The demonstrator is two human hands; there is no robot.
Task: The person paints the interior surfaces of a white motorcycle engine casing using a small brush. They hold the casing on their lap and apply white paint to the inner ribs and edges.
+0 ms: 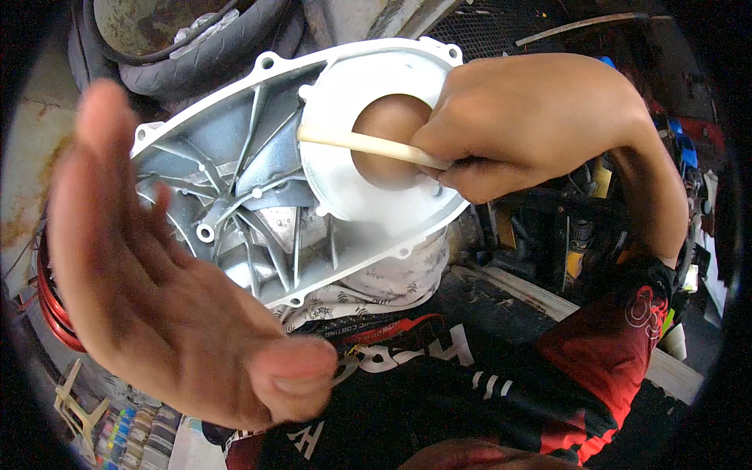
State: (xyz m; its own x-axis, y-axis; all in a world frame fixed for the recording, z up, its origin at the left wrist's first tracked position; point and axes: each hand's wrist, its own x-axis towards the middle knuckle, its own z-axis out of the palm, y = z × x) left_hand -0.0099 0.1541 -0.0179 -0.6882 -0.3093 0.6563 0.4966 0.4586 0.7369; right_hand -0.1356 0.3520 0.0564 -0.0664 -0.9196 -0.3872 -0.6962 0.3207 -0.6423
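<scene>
A large metal casing cover (pixel 345 188), silver-grey with raised ribs and bolt holes along its rim, is tilted across the upper middle. Its right end has a smooth pale disc-shaped area around a round hole, and something brown shows through that hole. My right hand (pixel 525 125) is closed over this end, gripping a thin cream-coloured stick (pixel 345 139) that lies across the hole. What the stick's hidden end looks like, I cannot tell. My left hand (pixel 164 290) is raised in front of the cover's left end, blurred, with fingers stretched out and nothing in it.
Black tyres (pixel 180 70) lie behind the cover at the upper left. Under the cover is a white patterned cloth (pixel 392 282). A red round rim (pixel 56 305) and several stacked tape rolls (pixel 149 435) are at the left. Dark cluttered parts fill the right side.
</scene>
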